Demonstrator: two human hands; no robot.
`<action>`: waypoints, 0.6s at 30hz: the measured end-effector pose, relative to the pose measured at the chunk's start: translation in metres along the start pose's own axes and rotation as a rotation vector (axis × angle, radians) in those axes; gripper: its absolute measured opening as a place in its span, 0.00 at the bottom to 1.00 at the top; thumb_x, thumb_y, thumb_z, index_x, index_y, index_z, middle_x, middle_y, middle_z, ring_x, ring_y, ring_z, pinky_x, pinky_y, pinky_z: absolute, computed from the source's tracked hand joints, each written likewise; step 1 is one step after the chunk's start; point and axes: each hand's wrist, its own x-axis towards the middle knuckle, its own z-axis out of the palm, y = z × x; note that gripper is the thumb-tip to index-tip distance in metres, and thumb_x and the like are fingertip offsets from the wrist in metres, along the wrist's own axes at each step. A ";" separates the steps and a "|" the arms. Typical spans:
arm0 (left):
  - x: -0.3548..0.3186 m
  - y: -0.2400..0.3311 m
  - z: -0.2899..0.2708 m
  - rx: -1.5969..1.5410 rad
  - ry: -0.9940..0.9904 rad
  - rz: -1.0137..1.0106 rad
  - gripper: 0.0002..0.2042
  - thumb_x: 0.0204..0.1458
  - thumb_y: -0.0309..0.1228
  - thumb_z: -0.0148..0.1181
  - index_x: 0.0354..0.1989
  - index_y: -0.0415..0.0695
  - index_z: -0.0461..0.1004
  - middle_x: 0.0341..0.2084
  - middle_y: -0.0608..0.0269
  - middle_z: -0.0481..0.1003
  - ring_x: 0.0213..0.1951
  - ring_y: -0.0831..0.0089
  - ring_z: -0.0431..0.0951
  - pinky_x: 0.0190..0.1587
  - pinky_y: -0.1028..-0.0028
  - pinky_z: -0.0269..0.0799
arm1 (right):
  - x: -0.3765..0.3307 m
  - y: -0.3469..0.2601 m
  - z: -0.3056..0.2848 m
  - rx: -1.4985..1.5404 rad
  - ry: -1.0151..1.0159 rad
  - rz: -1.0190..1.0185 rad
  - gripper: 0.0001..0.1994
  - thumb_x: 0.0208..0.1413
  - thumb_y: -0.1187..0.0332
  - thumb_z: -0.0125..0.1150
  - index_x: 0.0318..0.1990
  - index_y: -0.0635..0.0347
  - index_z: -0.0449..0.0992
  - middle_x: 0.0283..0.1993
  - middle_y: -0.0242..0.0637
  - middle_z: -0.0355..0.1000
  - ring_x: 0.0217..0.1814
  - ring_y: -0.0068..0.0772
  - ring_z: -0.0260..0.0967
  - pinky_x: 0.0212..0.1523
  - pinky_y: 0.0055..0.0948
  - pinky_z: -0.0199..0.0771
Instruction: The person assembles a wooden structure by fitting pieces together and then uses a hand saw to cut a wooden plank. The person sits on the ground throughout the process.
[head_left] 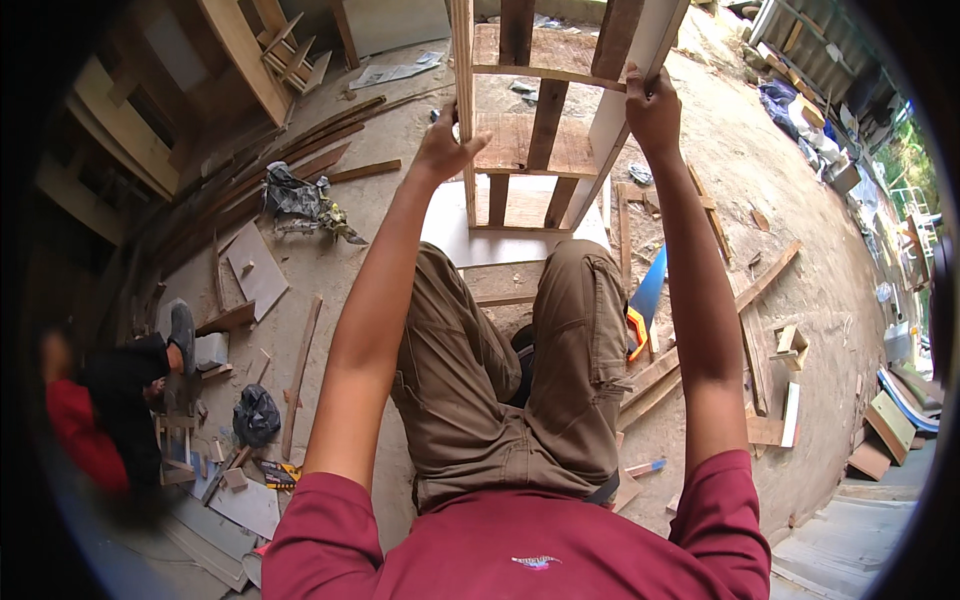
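Observation:
A wooden shelf unit (508,150) stands upright in front of my knees, with several cross boards between two side panels. My left hand (448,150) grips its left side panel (463,70); the thumb points inward over a shelf board, and the other fingers are mostly hidden behind the panel. Higher up, my right hand (655,108) is closed round the edge of the right side panel (612,130). Under the unit's lower end lies a white board (450,225). By my right knee rests a handsaw (648,285) with a blue blade and an orange-yellow handle.
Long wood strips (330,150) and a crumpled dark plastic sheet (300,200) lie on the left. A black plastic bag (257,415) sits nearer. At the far left another person (120,410) crouches. Offcuts (770,275) are scattered on the right; wooden cabinets (120,130) stand back left.

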 end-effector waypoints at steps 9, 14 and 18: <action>-0.007 -0.034 0.033 -0.042 -0.081 -0.223 0.41 0.51 0.30 0.58 0.73 0.45 0.43 0.48 0.37 0.75 0.49 0.50 0.78 0.54 0.62 0.71 | -0.076 0.082 0.020 0.334 -0.322 0.190 0.30 0.64 0.45 0.53 0.56 0.69 0.68 0.41 0.44 0.77 0.47 0.30 0.74 0.47 0.28 0.72; -0.029 -0.029 0.045 0.011 -0.070 -0.313 0.39 0.54 0.33 0.57 0.74 0.49 0.44 0.42 0.39 0.78 0.46 0.47 0.79 0.52 0.60 0.72 | -0.129 0.128 0.045 0.359 -0.385 0.289 0.28 0.62 0.51 0.59 0.59 0.66 0.69 0.50 0.48 0.77 0.53 0.36 0.75 0.54 0.32 0.71; -0.044 -0.045 0.052 -0.031 0.011 -0.248 0.34 0.59 0.41 0.57 0.71 0.45 0.51 0.45 0.40 0.77 0.48 0.52 0.80 0.52 0.62 0.72 | -0.126 0.128 0.043 0.239 -0.494 0.364 0.33 0.60 0.44 0.58 0.62 0.64 0.68 0.50 0.50 0.77 0.55 0.39 0.74 0.57 0.34 0.70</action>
